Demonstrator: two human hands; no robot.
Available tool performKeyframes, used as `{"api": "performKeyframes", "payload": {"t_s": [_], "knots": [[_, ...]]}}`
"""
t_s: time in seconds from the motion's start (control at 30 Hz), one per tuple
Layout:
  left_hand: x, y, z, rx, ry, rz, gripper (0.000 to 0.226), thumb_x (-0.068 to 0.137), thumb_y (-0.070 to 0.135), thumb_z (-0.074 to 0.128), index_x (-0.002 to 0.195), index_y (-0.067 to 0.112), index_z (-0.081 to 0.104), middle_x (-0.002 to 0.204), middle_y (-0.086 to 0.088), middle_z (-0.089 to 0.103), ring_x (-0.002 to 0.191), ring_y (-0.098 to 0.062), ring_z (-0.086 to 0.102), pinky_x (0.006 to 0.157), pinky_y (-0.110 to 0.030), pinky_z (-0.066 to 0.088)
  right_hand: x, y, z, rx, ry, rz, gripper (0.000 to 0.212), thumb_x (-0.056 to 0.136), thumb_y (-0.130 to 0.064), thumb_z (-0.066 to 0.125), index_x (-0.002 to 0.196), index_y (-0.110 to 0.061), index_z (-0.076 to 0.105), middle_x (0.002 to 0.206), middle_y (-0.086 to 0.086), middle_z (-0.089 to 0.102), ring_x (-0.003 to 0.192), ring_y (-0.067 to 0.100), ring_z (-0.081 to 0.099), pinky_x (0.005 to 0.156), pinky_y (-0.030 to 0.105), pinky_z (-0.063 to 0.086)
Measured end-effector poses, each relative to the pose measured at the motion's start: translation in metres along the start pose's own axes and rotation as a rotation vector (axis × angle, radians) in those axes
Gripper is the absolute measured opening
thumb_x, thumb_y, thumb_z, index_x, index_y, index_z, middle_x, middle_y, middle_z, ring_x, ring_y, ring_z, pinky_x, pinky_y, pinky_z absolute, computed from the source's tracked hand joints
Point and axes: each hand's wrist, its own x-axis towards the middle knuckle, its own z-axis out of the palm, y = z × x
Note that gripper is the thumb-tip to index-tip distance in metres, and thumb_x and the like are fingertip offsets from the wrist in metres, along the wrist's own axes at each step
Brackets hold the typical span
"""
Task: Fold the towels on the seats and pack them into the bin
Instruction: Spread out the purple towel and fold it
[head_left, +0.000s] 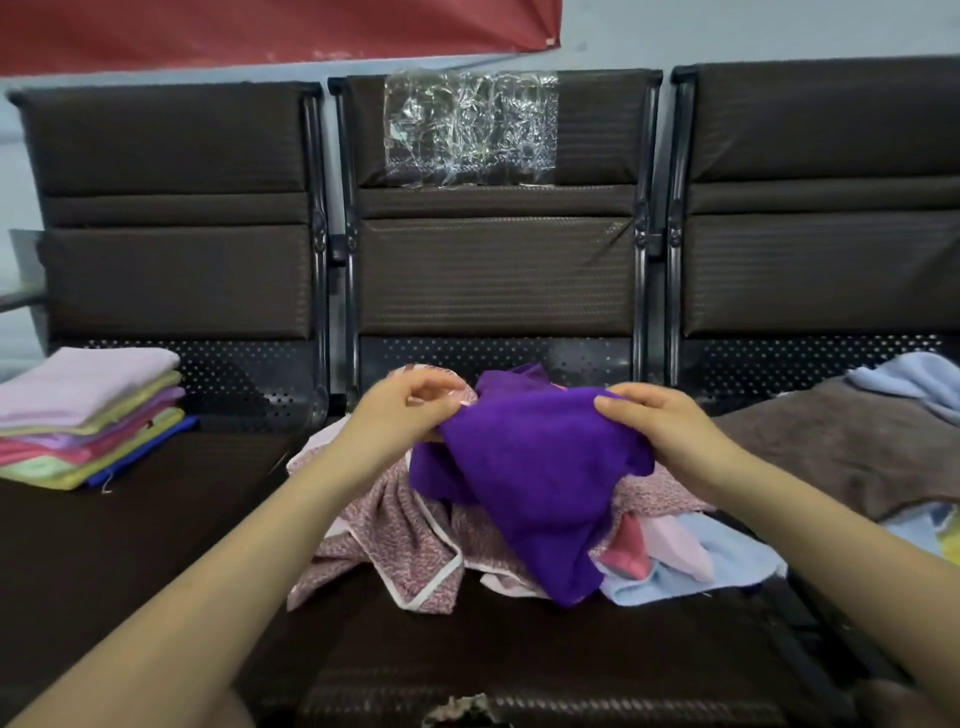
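purple towel (524, 483) | hangs lengthwise, corner down | left grip (410, 415), right grip (660, 426) pinch top edge

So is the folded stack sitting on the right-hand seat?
No, the folded stack lies on the left seat, while the right seat holds a brown towel.

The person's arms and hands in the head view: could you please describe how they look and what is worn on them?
Both forearms are bare as far as the frame shows, with no sleeves in view. The left hand and the right hand wear no gloves, and no rings, watch or bracelets are visible. Fingernails look short and unpainted.
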Motion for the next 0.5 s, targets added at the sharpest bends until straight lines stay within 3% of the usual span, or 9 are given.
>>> {"api": "performKeyframes", "payload": {"t_s": [0.13,0.2,0.27,0.37,0.43,0.5], "knots": [[-0.001,-0.041,0.005,0.414,-0.226,-0.179,0.012,0.09,0.013,0.064,0.1,0.017,0.066,0.061,0.003,0.055,0.045,-0.005,0.049,0.044,-0.017,0.042,0.002,0.03,-0.012,-0.515,-0.184,0.191,0.018,0.085,-0.024,0.072,0.077,-0.008,0.071,0.075,0.005,0.067,0.072,0.01,0.058,0.072,0.032,0.045],[-0.001,-0.057,0.005,0.516,-0.281,-0.18,0.005,0.089,0.022,0.065,0.093,0.022,0.068,0.055,0.009,0.057,0.043,-0.001,0.049,0.048,-0.018,0.041,0.002,0.037,-0.012,-0.571,-0.24,0.244,0.025,0.086,-0.024,0.07,0.082,0.0,0.068,0.075,0.007,0.061,0.073,0.015,0.054,0.07,0.032,0.041],[0.0,-0.063,0.004,0.645,-0.331,-0.12,0.015,0.09,0.031,0.064,0.083,0.02,0.072,0.059,0.006,0.06,0.049,0.001,0.05,0.057,-0.019,0.044,0.002,0.036,-0.01,-0.511,-0.225,0.23,0.02,0.088,-0.018,0.069,0.083,0.001,0.067,0.076,0.005,0.061,0.073,0.014,0.055,0.069,0.029,0.042],[0.001,-0.061,0.007,0.768,-0.382,-0.052,0.038,0.089,0.038,0.062,0.065,0.008,0.063,0.058,0.0,0.048,0.053,-0.006,0.04,0.055,-0.024,0.033,0.004,0.027,-0.003,-0.255,-0.115,0.171,0.009,0.087,-0.013,0.069,0.083,-0.004,0.069,0.075,0.003,0.067,0.072,0.012,0.06,0.067,0.024,0.046],[0.002,-0.062,0.013,0.791,-0.38,0.038,0.035,0.089,0.033,0.063,0.064,0.009,0.062,0.071,-0.003,0.052,0.065,-0.009,0.047,0.063,-0.024,0.037,0.007,0.02,0.002,-0.059,-0.024,0.132,0.009,0.088,-0.01,0.066,0.08,-0.006,0.069,0.069,0.0,0.068,0.063,0.008,0.061,0.059,0.017,0.047],[0.006,-0.068,0.02,0.744,-0.32,0.168,0.017,0.086,0.033,0.065,0.076,0.02,0.066,0.098,0.002,0.057,0.094,-0.008,0.052,0.087,-0.022,0.039,0.007,0.012,0.002,0.016,0.035,0.069,0.014,0.089,-0.008,0.063,0.076,-0.009,0.067,0.061,-0.005,0.066,0.055,0.003,0.058,0.053,0.013,0.044]]}}
